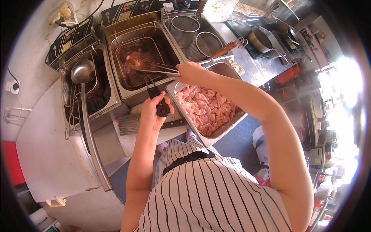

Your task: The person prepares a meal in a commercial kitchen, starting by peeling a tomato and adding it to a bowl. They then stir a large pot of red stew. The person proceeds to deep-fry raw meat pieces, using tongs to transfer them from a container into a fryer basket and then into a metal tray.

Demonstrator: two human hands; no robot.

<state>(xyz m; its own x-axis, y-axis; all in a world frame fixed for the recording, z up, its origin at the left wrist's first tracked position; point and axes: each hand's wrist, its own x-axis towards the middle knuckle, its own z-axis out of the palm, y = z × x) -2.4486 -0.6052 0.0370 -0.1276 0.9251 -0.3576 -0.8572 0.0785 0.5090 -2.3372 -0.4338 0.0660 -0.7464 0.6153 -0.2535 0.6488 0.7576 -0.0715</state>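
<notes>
My left hand grips the black handle of a wire fry basket. The basket sits in the middle deep fryer, in dark oil. In my right hand are metal tongs, their tips reaching into the basket beside reddish-brown pieces of food. How many pieces lie there is hard to tell through the oil. Below my right forearm, a deep steel pan holds a heap of raw, cut meat, probably chicken. My forearm hides part of the pan.
A long-handled steel ladle rests across the left fryer, which holds another wire basket. Two mesh strainers stand in the tank at the right. Farther right, a frying pan sits by the steel counter.
</notes>
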